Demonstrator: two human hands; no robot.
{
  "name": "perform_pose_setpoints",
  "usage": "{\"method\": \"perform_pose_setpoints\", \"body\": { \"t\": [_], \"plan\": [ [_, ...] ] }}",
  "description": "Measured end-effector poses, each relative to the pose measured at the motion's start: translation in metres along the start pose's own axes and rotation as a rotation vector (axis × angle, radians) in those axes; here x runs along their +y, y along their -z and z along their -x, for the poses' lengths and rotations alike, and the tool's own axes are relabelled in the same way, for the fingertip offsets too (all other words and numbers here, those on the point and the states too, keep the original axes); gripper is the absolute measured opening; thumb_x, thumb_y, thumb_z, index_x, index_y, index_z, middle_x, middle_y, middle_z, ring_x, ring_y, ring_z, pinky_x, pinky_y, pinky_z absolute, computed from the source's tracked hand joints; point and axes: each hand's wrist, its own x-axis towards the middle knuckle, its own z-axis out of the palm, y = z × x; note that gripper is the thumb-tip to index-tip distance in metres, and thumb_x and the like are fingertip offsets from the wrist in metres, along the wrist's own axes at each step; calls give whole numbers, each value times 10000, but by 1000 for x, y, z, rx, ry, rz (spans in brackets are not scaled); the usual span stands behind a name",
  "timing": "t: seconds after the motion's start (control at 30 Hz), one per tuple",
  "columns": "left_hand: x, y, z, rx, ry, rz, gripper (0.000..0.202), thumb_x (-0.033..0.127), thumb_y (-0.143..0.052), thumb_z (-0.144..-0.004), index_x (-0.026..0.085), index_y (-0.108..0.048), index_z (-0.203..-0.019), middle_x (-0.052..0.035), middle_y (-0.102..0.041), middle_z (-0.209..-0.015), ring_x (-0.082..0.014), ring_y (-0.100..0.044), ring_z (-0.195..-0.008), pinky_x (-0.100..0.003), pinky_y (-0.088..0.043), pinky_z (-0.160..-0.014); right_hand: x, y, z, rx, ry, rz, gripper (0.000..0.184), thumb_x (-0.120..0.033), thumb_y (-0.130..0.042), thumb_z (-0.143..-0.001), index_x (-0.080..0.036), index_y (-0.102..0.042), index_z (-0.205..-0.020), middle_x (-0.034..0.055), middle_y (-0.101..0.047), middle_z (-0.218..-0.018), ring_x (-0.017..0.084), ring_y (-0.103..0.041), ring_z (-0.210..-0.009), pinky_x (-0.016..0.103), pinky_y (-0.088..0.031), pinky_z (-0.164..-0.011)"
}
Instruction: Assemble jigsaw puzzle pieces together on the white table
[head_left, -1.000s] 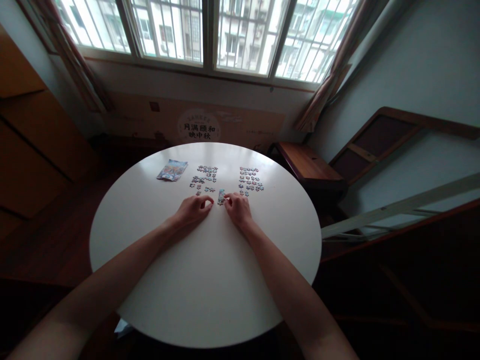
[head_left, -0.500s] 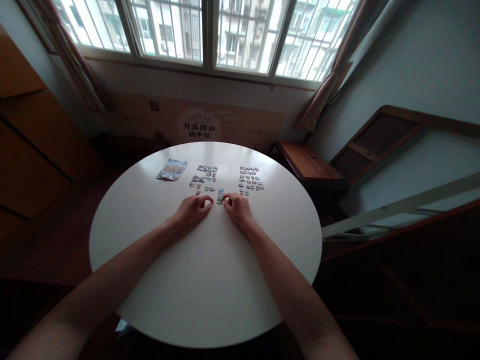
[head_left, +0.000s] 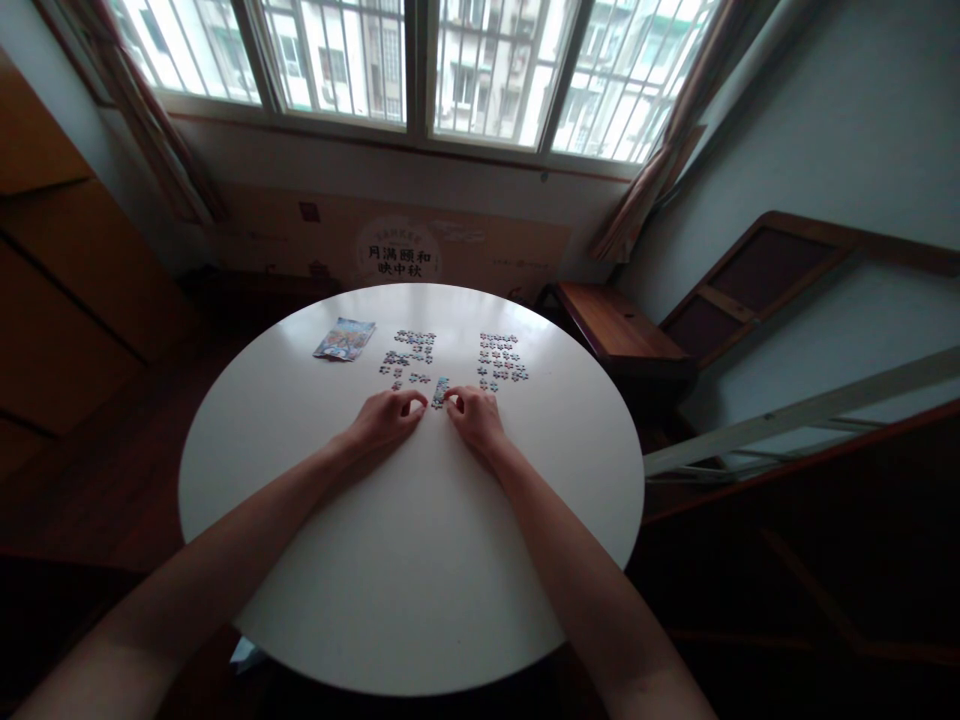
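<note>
Both my hands rest on a round white table (head_left: 420, 580). My left hand (head_left: 386, 418) is curled, thumb and forefinger pinched together just left of a small strip of joined jigsaw pieces (head_left: 439, 392). My right hand (head_left: 475, 418) is also curled, and its fingertips touch the right side of that strip. Beyond the hands lie two groups of loose puzzle pieces, one on the left (head_left: 409, 356) and one on the right (head_left: 502, 360). Whether the left pinch holds a piece is too small to see.
A colourful printed packet (head_left: 344, 339) lies at the table's far left. A dark wooden chair or bench (head_left: 619, 335) stands beyond the table's right edge. A barred window (head_left: 420, 70) and a cardboard panel (head_left: 397, 250) fill the far wall. Wooden furniture (head_left: 67, 270) stands at left.
Almost nothing differs. The joined strip and both hands have shifted very slightly toward the far side of the table.
</note>
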Motion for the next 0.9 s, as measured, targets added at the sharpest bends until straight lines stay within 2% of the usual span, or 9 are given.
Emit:
{"method": "perform_pose_setpoints", "body": {
  "t": [0.1,0.3,0.67,0.9],
  "plan": [
    [-1,-1,0,4,-3,-5,309,365,-487,-862,243,-722,-1022,14,-614,-627,-117,-518,-552,-225,-319,-562,0,0,0,-9,-6,1,216,-264,-533,-892,-233,-716,-1003,29,-682,-849,164,-594,-800,285,-373,-817],
    [0,0,0,-1,3,-9,308,364,-492,-860,243,-726,-1019,13,-621,-626,-119,-526,-553,-224,-321,-560,-2,2,0,-19,-11,12,285,-264,-537,-887,-237,-685,-1129,35,-684,-863,174,-597,-821,290,-377,-815],
    [-1,1,-1,-40,-24,-27,340,393,-484,-878,269,-732,-1076,10,-643,-639,-111,-525,-550,-220,-330,-569,-4,5,0,-46,-16,37,272,-266,-529,-895,-252,-702,-1105,34,-679,-866,175,-597,-845,291,-370,-840],
    [2,4,0,-71,-65,-45,333,371,-487,-886,287,-719,-1110,-12,-694,-736,-131,-577,-628,-218,-368,-614,-5,6,1,-38,-16,42,262,-258,-537,-889,-248,-702,-1091,37,-682,-865,182,-601,-852,296,-370,-829]
  ]
}}
